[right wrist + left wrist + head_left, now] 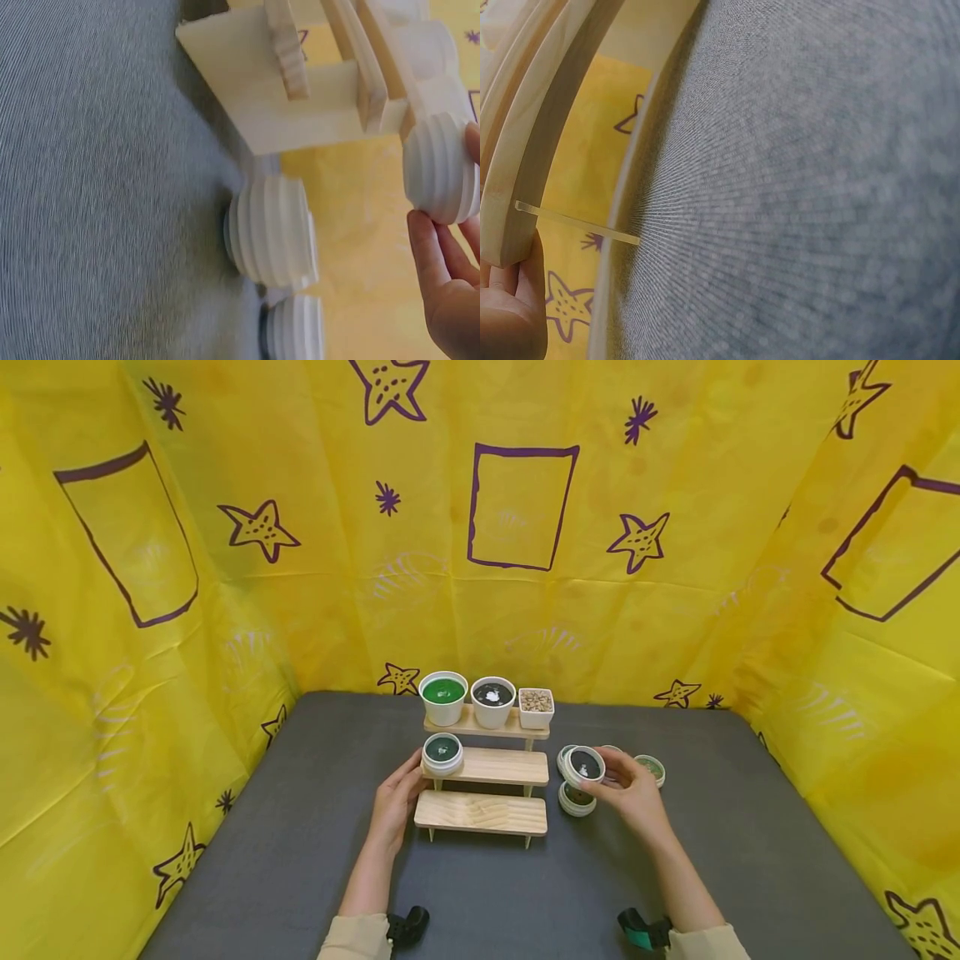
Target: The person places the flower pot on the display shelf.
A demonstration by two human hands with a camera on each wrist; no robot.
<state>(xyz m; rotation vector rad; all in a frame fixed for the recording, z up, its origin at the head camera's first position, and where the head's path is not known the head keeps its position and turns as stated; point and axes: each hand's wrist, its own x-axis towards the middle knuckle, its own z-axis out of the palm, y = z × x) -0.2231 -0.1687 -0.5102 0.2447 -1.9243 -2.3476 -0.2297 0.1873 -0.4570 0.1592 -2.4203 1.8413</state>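
Note:
A three-tier wooden stand (504, 767) is set on the dark table. My left hand (396, 802) grips its left end by the middle shelf, right beside a small white ribbed pot (442, 763) with dark green contents. In the left wrist view, its fingers (529, 289) are partly hidden behind the board. Between right thumb and fingers, my right hand (633, 789) pinches another small ribbed pot (439, 169) by its sides, tilted, its dark contents showing a white spot. That pot is held up to the right of the stand, over several similar pots.
On the top shelf stand a white cup with green contents (443, 710), a cup with dark contents (492, 714) and a square dish of beige bits (536, 710). Right of the stand are a dark-filled pot (577, 802) and a green-filled pot (651, 768). Yellow patterned cloth (510, 618) surrounds the table.

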